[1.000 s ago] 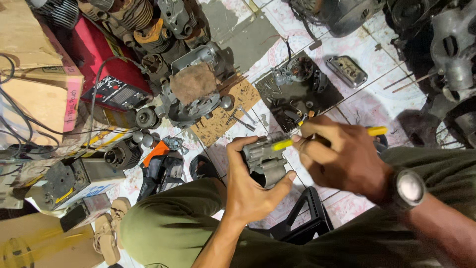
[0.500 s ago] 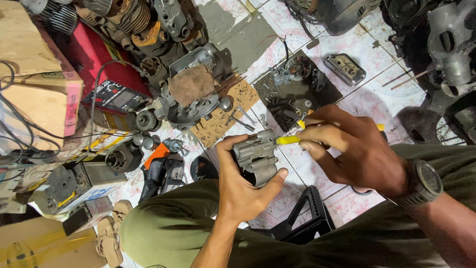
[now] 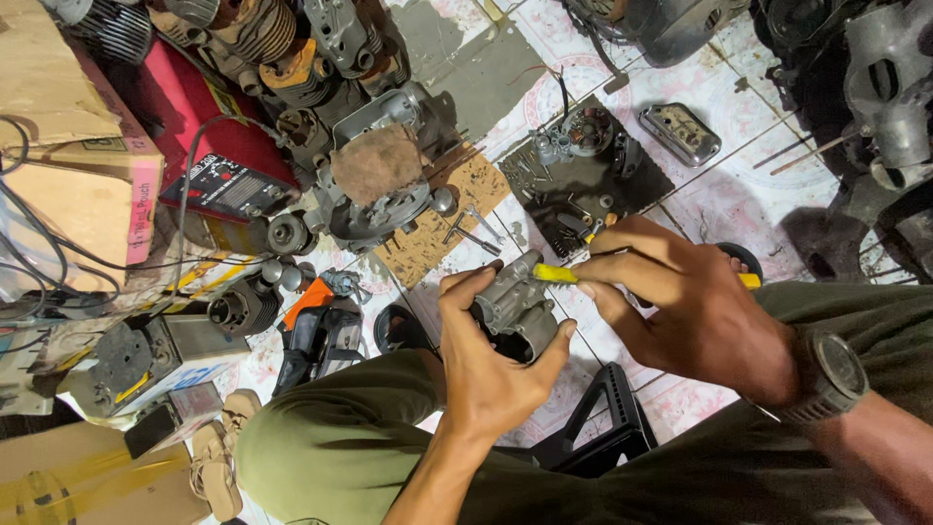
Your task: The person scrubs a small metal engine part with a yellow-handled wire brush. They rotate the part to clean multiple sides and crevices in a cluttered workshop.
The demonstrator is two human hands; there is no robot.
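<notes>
grey metal part gripped by left hand; right hand (fingers pinched) presses yellow tool.

We look down on a floor of pale tiles with faded pink round patterns, partly patched with grey cement near the top. Engine parts crowd it: finned cylinders at upper left, dark casings at upper right. A red box lies beside cardboard cartons on the left, with black cables trailing across them. A black mat carries small metal pieces. A black plastic stool stands below. The light is even and soft.
</notes>
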